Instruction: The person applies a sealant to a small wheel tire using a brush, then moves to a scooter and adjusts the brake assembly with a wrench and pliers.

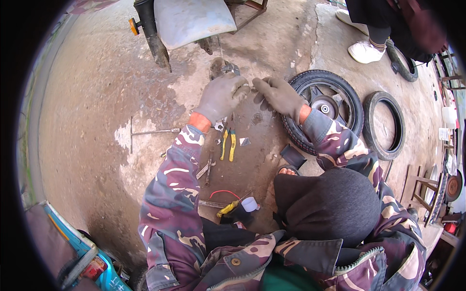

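Both of my hands wear grey gloves and meet at the upper middle, a small gap between their fingertips. My left hand [223, 95] is closed with its fingers curled in a pinch. My right hand [281, 96] pinches with thumb and forefinger, the other fingers bent below. Whatever they hold is too small to make out. Just beyond my left hand is a dark, dirty mechanical part [223, 68], partly hidden by the glove. Below the hands, pliers with yellow handles [228, 145] lie on the stained concrete, beside a small pale scrap [244, 141].
A T-handle wrench [155, 131] lies left. At right are a wheel with its tyre [357, 104] and a loose tyre [399, 123]. A vehicle's pale panel [194, 22] stands ahead. A person's white shoe [366, 52] is at upper right. A screwdriver [227, 209] lies near me.
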`<action>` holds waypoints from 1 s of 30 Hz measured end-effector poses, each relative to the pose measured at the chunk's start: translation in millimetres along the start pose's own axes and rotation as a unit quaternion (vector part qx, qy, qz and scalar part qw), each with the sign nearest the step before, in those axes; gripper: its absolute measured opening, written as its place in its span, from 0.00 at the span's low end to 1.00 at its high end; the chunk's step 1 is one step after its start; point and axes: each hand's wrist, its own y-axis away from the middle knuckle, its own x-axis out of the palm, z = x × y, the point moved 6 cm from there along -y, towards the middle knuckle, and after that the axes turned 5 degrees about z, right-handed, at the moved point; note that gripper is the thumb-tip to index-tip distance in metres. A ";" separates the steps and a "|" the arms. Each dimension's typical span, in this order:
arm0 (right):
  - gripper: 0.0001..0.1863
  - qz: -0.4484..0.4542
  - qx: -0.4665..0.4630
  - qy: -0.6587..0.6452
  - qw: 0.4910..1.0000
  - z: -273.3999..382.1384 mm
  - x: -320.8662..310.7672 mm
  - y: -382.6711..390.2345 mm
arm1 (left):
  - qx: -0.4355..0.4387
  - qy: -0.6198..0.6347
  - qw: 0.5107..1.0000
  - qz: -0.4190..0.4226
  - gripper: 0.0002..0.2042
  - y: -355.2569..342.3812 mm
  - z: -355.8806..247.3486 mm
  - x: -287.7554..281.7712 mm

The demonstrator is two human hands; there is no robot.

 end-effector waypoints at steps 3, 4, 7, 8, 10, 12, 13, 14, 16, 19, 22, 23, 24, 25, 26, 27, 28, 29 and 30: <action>0.24 -0.012 -0.082 0.096 0.992 5.0 4.0 -1.4 | 0.003 -0.012 1.000 0.020 0.12 -1.2 -0.4 1.7; 0.24 -0.047 -0.183 0.142 0.972 15.7 4.2 3.3 | -0.005 -0.013 1.000 0.026 0.12 -0.9 1.2 1.7; 0.24 -0.106 -0.287 0.162 0.938 26.0 5.7 14.2 | -0.011 -0.019 0.999 0.029 0.12 -2.1 3.1 1.5; 0.23 -0.096 -0.225 0.090 0.965 18.9 4.0 10.6 | -0.004 -0.021 1.000 0.018 0.12 -1.5 2.1 0.4; 0.23 -0.044 -0.096 0.024 0.994 5.9 3.9 5.4 | -0.002 -0.016 1.000 0.009 0.12 -0.9 1.1 0.5; 0.22 0.031 0.006 0.027 0.999 -3.1 7.4 3.5 | -0.013 -0.001 1.000 0.016 0.12 -1.0 2.0 1.6; 0.23 0.012 -0.034 0.061 0.997 1.6 6.2 6.5 | -0.011 -0.006 1.000 0.018 0.12 -1.8 1.7 1.5; 0.24 -0.039 -0.121 0.142 0.982 13.9 3.8 8.6 | -0.012 -0.009 1.000 0.021 0.12 -1.5 1.7 1.5; 0.24 -0.140 -0.303 0.264 0.905 36.0 8.6 22.4 | -0.015 -0.013 0.999 0.025 0.12 -1.1 2.2 1.0; 0.24 -0.129 -0.220 0.088 0.963 22.9 7.1 16.0 | -0.014 -0.013 1.000 0.025 0.12 -1.5 2.4 0.5; 0.22 -0.007 -0.006 -0.032 0.999 -3.2 5.9 3.1 | -0.009 -0.013 1.000 0.021 0.12 -1.7 0.9 1.3; 0.21 0.007 0.004 -0.027 1.000 -5.3 6.8 3.0 | -0.008 -0.014 1.000 0.024 0.12 -1.8 0.7 1.9; 0.22 -0.021 -0.046 0.039 0.998 -0.4 3.3 4.6 | -0.008 -0.015 1.000 0.026 0.12 -2.3 0.7 2.2; 0.22 -0.051 -0.115 0.095 0.988 6.4 2.3 7.8 | -0.009 -0.016 0.999 0.027 0.12 -2.8 1.1 2.3; 0.22 -0.071 -0.176 0.151 0.970 12.5 4.1 11.4 | -0.012 -0.017 0.999 0.027 0.12 -2.9 1.5 2.3; 0.22 -0.089 -0.222 0.151 0.959 16.0 5.8 14.5 | -0.014 -0.018 0.999 0.028 0.12 -2.8 1.9 2.5; 0.21 -0.100 -0.261 0.152 0.948 19.2 7.5 16.9 | -0.016 -0.014 0.999 0.031 0.12 -2.7 2.5 2.7; 0.21 -0.117 -0.264 0.155 0.945 19.2 7.2 17.2 | -0.017 -0.011 0.999 0.033 0.13 -2.4 3.0 3.0; 0.19 -0.097 -0.231 0.076 0.965 14.3 6.9 13.0 | -0.018 -0.007 0.999 0.035 0.13 -2.1 3.3 3.4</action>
